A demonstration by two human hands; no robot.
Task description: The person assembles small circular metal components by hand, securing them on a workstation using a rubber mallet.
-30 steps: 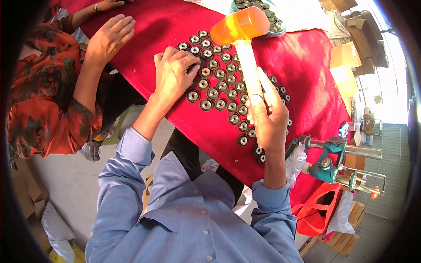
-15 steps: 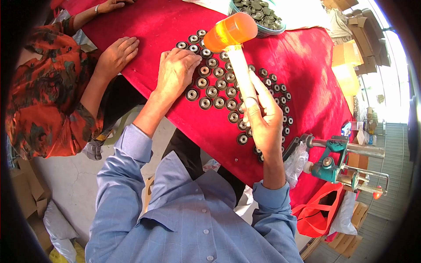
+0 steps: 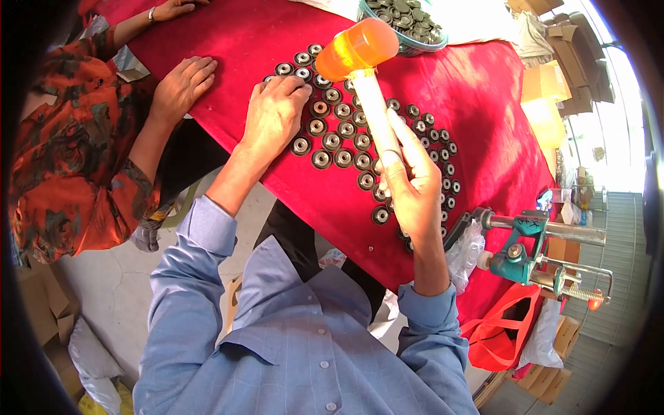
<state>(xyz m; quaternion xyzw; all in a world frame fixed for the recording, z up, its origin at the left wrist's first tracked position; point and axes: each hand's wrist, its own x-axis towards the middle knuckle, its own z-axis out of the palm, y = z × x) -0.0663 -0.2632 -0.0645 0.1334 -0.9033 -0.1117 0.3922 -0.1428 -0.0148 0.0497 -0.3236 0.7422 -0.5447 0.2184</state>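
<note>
My right hand [image 3: 415, 181] is wrapped round the pale wooden handle of a mallet [image 3: 358, 48], with the thumb along the handle. The mallet's orange, translucent head is raised over the far part of a group of black round wheels [image 3: 345, 129] with metal centres. Among the wheels at the left of the group rests my left hand [image 3: 275, 114], its fingers bent and close together. The fingertips point down and are hidden, so what they grip cannot be made out. Behind the mallet's head and handle some wheels are covered.
A red cloth [image 3: 477, 104] covers the table. At the far edge stands a basket [image 3: 422, 47] of dark round pieces. A green metal clamp tool [image 3: 522, 249] sits at the right edge, beside clear plastic [image 3: 465, 259]. At left, a co-worker's hand [image 3: 185, 86] lies on the cloth.
The mallet and my right hand have shifted slightly left. My left hand stays at the same wheels, with its fingers drawn in a little. The co-worker's hand looks still.
</note>
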